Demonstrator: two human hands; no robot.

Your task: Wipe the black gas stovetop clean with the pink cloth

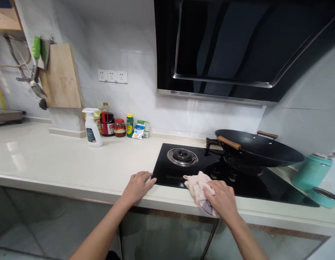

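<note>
My right hand (223,196) grips a crumpled pale pink cloth (197,184) against the front edge of the black glass gas stove (167,173). Part of the cloth hangs over the counter's front edge. Flat on the white counter (124,155), my left hand (139,186) rests with fingers stretched out, its fingertips at the stove's front left corner. Behind the hands is the uncovered left burner (183,156). Two control knobs (232,176) stand just beyond the cloth. A large black wok (254,148) with wooden handles sits over the right burner.
Along the wall stand a white spray bottle (93,130), a dark sauce bottle (107,121), a red-lidded jar (120,128), a green shaker (129,125) and seasoning packets (139,130). A turquoise flask (313,171) is at right. The range hood (221,47) overhangs the stove.
</note>
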